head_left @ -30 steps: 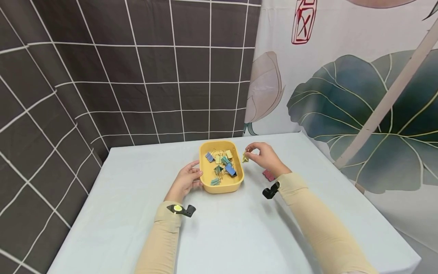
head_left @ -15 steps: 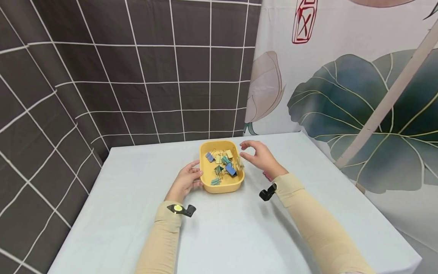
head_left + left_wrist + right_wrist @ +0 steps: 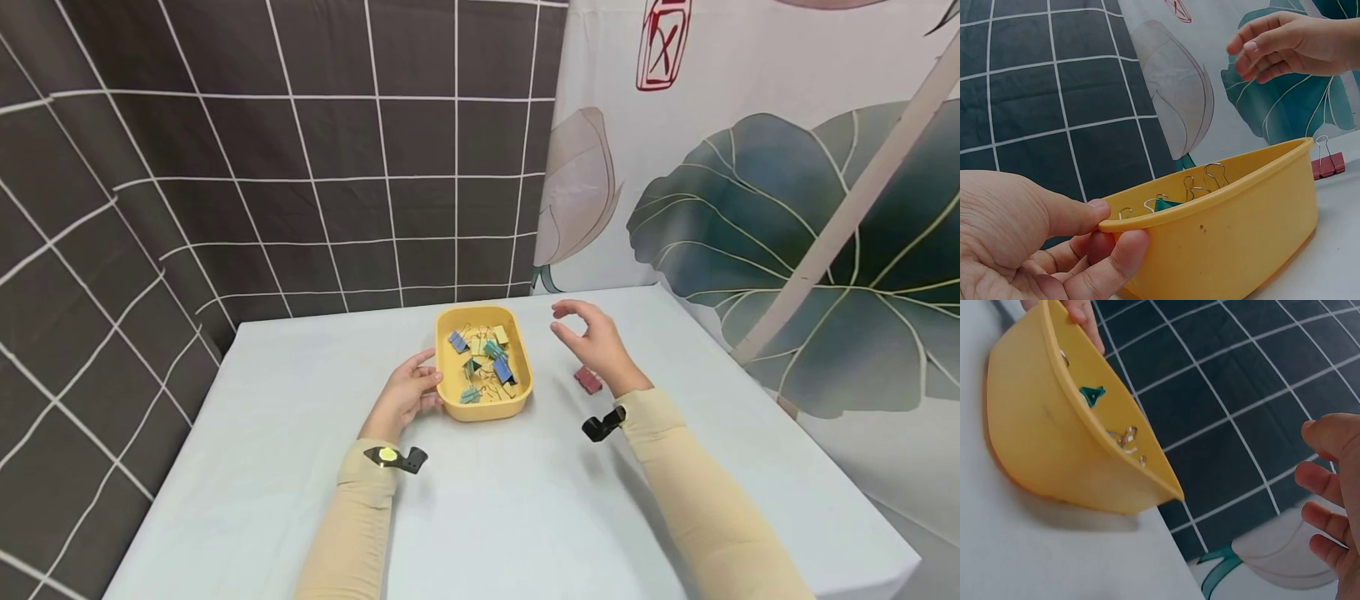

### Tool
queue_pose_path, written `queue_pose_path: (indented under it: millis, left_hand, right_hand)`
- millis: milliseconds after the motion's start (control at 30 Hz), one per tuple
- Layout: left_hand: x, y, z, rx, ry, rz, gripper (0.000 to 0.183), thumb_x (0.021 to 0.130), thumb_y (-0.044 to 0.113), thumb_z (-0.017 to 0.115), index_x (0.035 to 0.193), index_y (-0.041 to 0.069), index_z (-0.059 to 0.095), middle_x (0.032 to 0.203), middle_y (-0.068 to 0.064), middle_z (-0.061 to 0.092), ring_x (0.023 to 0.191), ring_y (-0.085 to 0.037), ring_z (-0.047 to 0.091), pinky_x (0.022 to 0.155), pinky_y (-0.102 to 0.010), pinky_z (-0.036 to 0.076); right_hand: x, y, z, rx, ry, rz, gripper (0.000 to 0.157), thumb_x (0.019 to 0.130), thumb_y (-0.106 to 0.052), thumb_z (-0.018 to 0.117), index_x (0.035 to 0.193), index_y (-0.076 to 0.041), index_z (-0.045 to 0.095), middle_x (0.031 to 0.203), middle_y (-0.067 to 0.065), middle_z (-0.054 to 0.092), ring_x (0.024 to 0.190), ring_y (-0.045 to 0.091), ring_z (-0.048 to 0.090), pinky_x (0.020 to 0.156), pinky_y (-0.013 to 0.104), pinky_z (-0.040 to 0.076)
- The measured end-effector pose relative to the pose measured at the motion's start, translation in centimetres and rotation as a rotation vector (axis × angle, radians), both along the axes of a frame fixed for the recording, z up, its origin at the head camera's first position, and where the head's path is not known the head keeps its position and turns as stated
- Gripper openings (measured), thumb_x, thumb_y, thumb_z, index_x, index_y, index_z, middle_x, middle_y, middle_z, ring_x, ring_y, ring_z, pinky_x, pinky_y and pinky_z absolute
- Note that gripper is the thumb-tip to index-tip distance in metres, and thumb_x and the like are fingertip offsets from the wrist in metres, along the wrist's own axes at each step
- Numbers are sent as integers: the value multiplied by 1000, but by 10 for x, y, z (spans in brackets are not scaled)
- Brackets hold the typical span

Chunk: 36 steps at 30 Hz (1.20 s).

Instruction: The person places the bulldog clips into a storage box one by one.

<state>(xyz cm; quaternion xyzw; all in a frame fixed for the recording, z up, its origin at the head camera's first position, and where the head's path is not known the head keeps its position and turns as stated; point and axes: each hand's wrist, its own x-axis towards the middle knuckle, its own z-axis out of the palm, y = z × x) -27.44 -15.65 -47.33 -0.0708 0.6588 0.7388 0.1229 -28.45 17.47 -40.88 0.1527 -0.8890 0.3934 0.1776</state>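
A yellow plastic bin (image 3: 487,412) stands on the white table, with several binder clips inside. Among them are a blue binder clip (image 3: 502,369), a teal binder clip (image 3: 470,395) and a yellow binder clip (image 3: 500,335). My left hand (image 3: 408,392) pinches the bin's left rim, thumb (image 3: 1079,215) on top and fingers beneath. To the right of the bin, my right hand (image 3: 597,340) is raised over the table, fingers loosely bent and holding nothing. A red binder clip (image 3: 588,380) lies on the table below it.
The white-covered table (image 3: 480,517) reaches back to a dark grid-patterned curtain (image 3: 337,208). A white cloth (image 3: 592,250) with painted lotus leaves hangs at the right. A pale slanted pole (image 3: 847,208) stands beyond the table's right edge.
The yellow binder clip in my right hand has been let go over the bin's right side. That hand then moved back right. My left hand stays on the rim.
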Motion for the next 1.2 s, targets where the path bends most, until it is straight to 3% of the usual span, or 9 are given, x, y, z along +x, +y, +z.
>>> queue_pose_path:
  millis: [300, 500, 700, 1000, 1200]
  left_hand:
    - [-3, -1, -1, 2, 8, 5, 60, 98, 1, 63, 153, 17, 45, 114, -12, 57, 93, -25, 66, 68, -31, 64]
    - [-2, -1, 1, -10, 6, 6, 59, 98, 1, 62, 153, 18, 45, 116, -12, 57, 93, -25, 65, 68, -30, 64]
    - [0, 1, 2, -13, 3, 3, 60, 98, 1, 62, 153, 17, 44, 115, -12, 57, 95, -25, 65, 68, -30, 64]
    - [-1, 1, 1, -8, -1, 1, 60, 99, 1, 61, 153, 19, 44, 119, -14, 56, 90, -21, 65, 69, -30, 64]
    - [1, 2, 1, -22, -3, 3, 59, 99, 2, 61, 153, 19, 44, 118, -12, 56, 91, -21, 64, 70, -30, 63]
  right_hand:
    - [0, 38, -18, -70, 14, -77, 34, 99, -18, 66, 131, -7, 61, 123, 14, 66, 129, 34, 52, 113, 56, 39]
    - [3, 59, -34, -83, 26, -146, 33, 99, -18, 66, 129, -4, 62, 120, 18, 67, 125, 36, 53, 106, 56, 43]
    - [11, 78, -50, -54, -49, -193, 35, 100, -21, 64, 131, -4, 61, 122, 19, 65, 125, 38, 52, 93, 57, 49]
    - [16, 90, -69, -67, -149, -209, 38, 102, -26, 62, 131, -2, 60, 122, 20, 64, 124, 39, 53, 98, 57, 46]
    - [20, 88, -82, -90, -202, -234, 39, 102, -26, 61, 132, -1, 60, 123, 21, 63, 128, 40, 51, 109, 60, 42]
